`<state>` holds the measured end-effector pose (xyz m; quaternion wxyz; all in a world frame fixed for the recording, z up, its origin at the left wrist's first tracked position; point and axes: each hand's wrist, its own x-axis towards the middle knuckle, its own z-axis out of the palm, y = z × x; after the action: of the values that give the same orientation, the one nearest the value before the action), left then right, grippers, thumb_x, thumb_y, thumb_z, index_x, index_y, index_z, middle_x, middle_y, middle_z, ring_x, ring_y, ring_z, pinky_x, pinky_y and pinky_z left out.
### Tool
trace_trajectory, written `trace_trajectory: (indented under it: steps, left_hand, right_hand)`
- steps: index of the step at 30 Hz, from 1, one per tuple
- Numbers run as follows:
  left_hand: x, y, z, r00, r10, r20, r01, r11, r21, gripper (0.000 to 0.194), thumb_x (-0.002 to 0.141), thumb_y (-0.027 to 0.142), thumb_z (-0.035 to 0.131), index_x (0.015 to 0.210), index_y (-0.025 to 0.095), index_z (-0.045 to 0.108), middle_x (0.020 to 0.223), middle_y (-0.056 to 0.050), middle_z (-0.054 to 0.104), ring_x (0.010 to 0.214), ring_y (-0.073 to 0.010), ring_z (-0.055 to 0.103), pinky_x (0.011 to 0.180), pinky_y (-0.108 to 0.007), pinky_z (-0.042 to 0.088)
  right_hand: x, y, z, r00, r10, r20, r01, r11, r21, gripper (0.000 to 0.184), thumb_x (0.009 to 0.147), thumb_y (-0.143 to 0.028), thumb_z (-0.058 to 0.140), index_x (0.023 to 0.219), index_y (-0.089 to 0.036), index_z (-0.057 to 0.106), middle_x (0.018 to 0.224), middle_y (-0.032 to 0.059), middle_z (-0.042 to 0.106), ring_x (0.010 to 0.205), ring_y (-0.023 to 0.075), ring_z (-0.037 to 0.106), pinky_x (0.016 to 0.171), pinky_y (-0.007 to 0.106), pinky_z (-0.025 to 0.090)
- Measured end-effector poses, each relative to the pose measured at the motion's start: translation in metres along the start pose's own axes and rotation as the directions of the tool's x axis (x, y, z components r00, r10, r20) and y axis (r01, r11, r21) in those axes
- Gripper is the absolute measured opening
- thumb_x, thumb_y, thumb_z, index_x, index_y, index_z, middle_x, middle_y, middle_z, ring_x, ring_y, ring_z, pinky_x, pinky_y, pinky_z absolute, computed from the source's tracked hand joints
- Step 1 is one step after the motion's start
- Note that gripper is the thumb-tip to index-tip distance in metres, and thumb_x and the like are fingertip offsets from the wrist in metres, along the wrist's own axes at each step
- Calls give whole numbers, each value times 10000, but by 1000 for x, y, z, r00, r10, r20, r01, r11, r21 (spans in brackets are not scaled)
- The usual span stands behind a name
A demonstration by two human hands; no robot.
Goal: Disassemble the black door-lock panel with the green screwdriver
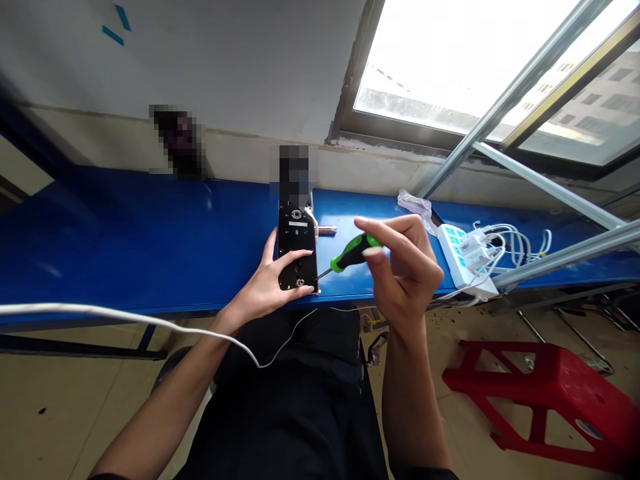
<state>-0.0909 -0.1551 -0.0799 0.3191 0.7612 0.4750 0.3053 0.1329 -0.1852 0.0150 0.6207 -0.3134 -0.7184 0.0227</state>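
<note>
A long black panel with screw holes and a small white label lies on the blue table. My left hand grips its near end, one finger stretched across the top and the thumb along the near edge. In my right hand is a green and black screwdriver, pinched at the butt of its handle between thumb and fingers. The screwdriver slants down to the left, its tip at the panel's near right corner. Whether the tip sits in a screw I cannot tell. A copper-coloured cylinder sticks out beside the panel's right edge.
On the blue table to the right lies a white power strip with chargers and cables, near a plastic bag. A white cable crosses over my left forearm. Metal bars rise at right; a red stool stands below.
</note>
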Motion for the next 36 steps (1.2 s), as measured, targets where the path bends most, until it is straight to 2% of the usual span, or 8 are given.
trace_trajectory:
  steps: [4, 7, 11, 17, 20, 23, 29, 36]
  left_hand:
    - [0, 2, 0, 1000, 9, -6, -9, 1000, 9, 723, 804, 623, 811, 1447, 358, 611, 1761, 55, -134, 1632, -419, 94, 1327, -527, 249]
    - [1, 1, 0, 1000, 2, -3, -2, 1000, 12, 747, 795, 640, 810, 1454, 354, 606, 1761, 47, -141, 1630, -431, 90, 1320, -548, 252]
    - [1, 1, 0, 1000, -6, -5, 6, 1000, 17, 761, 787, 635, 818, 1459, 352, 602, 1761, 37, -147, 1628, -427, 108, 1318, -536, 262]
    - [0, 2, -1, 1000, 16, -4, -16, 1000, 15, 724, 813, 636, 798, 1454, 357, 606, 1762, 39, -129, 1637, -410, 67, 1326, -543, 232]
    - [0, 0, 0, 1000, 13, -4, -13, 1000, 10, 745, 804, 650, 798, 1463, 365, 597, 1761, 51, -141, 1633, -421, 85, 1318, -554, 255]
    - [0, -3, 1, 1000, 16, -2, -16, 1000, 12, 758, 801, 651, 802, 1472, 370, 587, 1758, 54, -150, 1634, -417, 81, 1320, -548, 255]
    - [1, -5, 1, 999, 37, -17, -36, 999, 38, 722, 813, 640, 798, 1458, 384, 597, 1764, 72, -121, 1630, -419, 104, 1326, -514, 269]
    - [0, 0, 0, 1000, 11, -12, -11, 1000, 22, 733, 809, 632, 801, 1461, 366, 599, 1763, 61, -137, 1633, -416, 82, 1330, -506, 252]
  right_hand:
    - [0, -3, -1, 991, 74, 108, -87, 989, 123, 415, 1033, -149, 531, 1375, -326, 688, 1337, 63, 726, 1174, 260, 719, 970, 512, 621]
    - [0, -2, -1, 998, 41, 56, -46, 993, 106, 392, 932, -149, 727, 1256, -368, 756, 1108, 19, 788, 956, 222, 752, 794, 423, 649]
    - [-1, -2, -1, 1000, 10, -20, -11, 999, -35, 347, 884, -251, 814, 1191, -408, 782, 872, 4, 657, 801, 176, 652, 672, 362, 600]
    - [0, -8, -3, 978, 99, 182, -113, 991, 69, 432, 1050, -169, 498, 1406, -353, 659, 1462, 51, 631, 1281, 259, 658, 1036, 509, 597]
    - [0, -4, 0, 988, 105, 109, -118, 986, 120, 371, 982, -182, 665, 1299, -364, 730, 1206, 27, 755, 1060, 226, 738, 885, 452, 655]
    - [-1, 0, 0, 998, 63, -3, -63, 998, 24, 354, 854, -239, 845, 1170, -389, 788, 943, 8, 695, 853, 184, 687, 716, 379, 636]
    - [1, -5, -3, 978, 91, 186, -116, 985, 131, 446, 1045, -156, 510, 1425, -348, 642, 1401, 51, 672, 1239, 245, 681, 1033, 503, 603]
    - [-1, -4, 2, 997, 64, 40, -64, 998, 10, 348, 863, -222, 833, 1175, -370, 787, 902, 0, 654, 840, 166, 652, 758, 371, 625]
